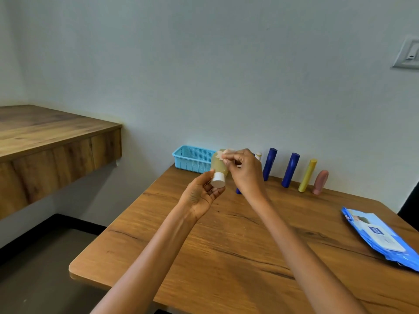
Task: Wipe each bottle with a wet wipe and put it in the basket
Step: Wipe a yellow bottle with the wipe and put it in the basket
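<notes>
My left hand [201, 196] grips a pale yellow bottle [218, 166] by its white cap [218, 180], cap end toward me. My right hand [243, 171] pinches a small wet wipe [226, 152] against the bottle's far end. A light blue basket [192, 158] stands behind them by the wall. Along the wall to the right stand two dark blue bottles [269, 163] [290, 169], a yellow bottle [307, 175] and a pink bottle [320, 182]. A white-topped bottle [258, 156] and another blue one [238, 191] are mostly hidden behind my right hand.
A blue pack of wet wipes [381, 237] lies at the right edge of the wooden table [226, 245]. A higher wooden counter [45, 132] stands to the left, across a gap of dark floor. A wall switch [408, 53] is at the upper right.
</notes>
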